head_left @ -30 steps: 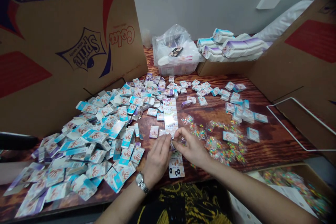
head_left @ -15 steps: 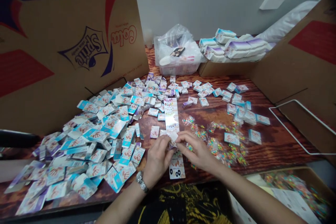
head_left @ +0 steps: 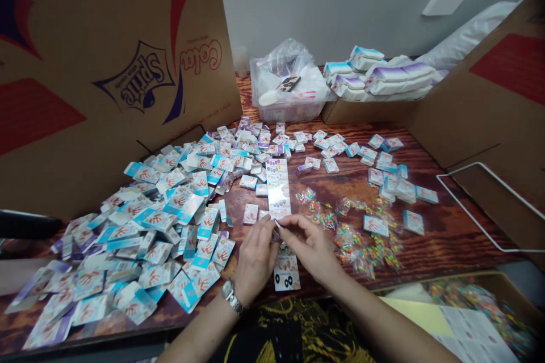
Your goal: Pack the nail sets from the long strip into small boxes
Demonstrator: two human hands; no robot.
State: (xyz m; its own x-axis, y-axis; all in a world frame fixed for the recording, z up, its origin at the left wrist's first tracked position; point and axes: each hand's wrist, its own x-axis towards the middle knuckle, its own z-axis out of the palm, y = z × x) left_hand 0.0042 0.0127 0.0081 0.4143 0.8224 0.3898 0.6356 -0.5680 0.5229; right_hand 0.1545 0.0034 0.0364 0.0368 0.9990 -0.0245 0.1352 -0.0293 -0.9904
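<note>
My left hand (head_left: 256,252) and my right hand (head_left: 314,247) meet over a long printed paper strip (head_left: 279,190). Between my fingertips is a small printed box (head_left: 277,230), mostly covered by the fingers. The left fingers wrap round its near side, while my right thumb and forefinger pinch its upper edge. Left of the hands, a lone small carton (head_left: 251,214) lies on the table. A big heap of white, blue and purple cartons (head_left: 157,218) spreads beyond it. Clear packets of colourful small pieces (head_left: 355,241) lie right of my right hand.
Several cartons (head_left: 395,184) sit at the right. At the back stand a plastic tub with a clear bag (head_left: 292,108) and an open box of wrapped packs (head_left: 374,110). Large cardboard boxes flank the table, one with Sprite print (head_left: 200,96). A packet-filled box (head_left: 481,289) is low right.
The white flap that stood up between my hands is now down or hidden by my fingers. My right hand has moved slightly left, closer to my left hand.
</note>
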